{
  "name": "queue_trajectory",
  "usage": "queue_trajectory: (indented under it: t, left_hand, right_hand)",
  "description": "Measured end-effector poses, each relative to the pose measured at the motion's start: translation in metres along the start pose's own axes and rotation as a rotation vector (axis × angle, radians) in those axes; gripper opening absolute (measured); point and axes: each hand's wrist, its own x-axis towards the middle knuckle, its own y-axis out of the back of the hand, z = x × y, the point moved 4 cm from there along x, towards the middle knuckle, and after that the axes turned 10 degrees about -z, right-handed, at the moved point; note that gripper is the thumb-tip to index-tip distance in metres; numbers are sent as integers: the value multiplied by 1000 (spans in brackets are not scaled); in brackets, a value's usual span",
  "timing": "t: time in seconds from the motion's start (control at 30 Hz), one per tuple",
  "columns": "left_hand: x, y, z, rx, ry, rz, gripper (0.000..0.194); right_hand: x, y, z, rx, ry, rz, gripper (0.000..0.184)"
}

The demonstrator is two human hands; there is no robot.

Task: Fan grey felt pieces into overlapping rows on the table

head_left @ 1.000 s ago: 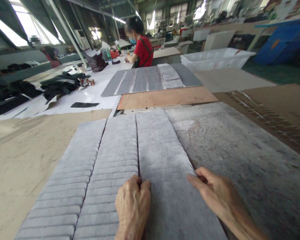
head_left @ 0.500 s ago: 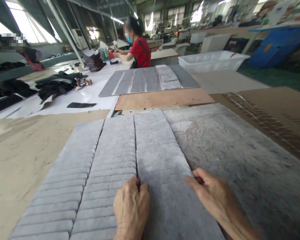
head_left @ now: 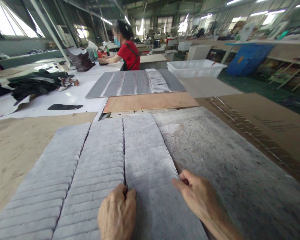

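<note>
Three long rows of overlapping grey felt-like pieces lie side by side: a left row (head_left: 42,180), a middle row (head_left: 97,166) and a right row (head_left: 145,150). My left hand (head_left: 117,211) is closed at the gap between the middle and right rows, fingers gripping the left edge of a grey piece in the right row. Opposite it, my right hand (head_left: 197,193) pinches that row's right edge between thumb and fingers. The near part of the right row looks smooth, without visible overlaps. Both sets of fingertips are partly hidden.
Beyond the rows, a grey board (head_left: 132,83) carries a short stack of strips (head_left: 158,80), with a plywood sheet (head_left: 150,101) before it. Dark cloth (head_left: 37,85) lies at left. A co-worker in red (head_left: 130,55) sits near a white tub (head_left: 197,68). Cardboard (head_left: 272,116) lies right.
The whole view has shifted, so the scene appears farther left. Both hands keep practically the same places on the right row's edges.
</note>
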Motion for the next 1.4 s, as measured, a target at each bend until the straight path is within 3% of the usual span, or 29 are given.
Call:
queue_trajectory:
  t: [0.5, 0.83, 1.13, 1.3, 1.4]
  left_hand:
    - [-3, 1, 3, -27, 11, 44, 24]
    - [-8, 3, 4, -41, 8, 150, 22]
    - [-15, 1, 10, 17, 64, 212, 20]
    - [-28, -1, 15, 90, 123, 364, 17]
    - [-41, -7, 16, 99, -4, 604, 28]
  right_hand:
    - [0, 5, -4, 40, -34, -22, 21]
    - [4, 2, -1, -93, 53, 73, 22]
    - [5, -1, -1, -140, 33, 30, 21]
    - [4, -4, -2, -144, 50, 55, 19]
    - [3, -4, -2, -150, 43, 65, 18]
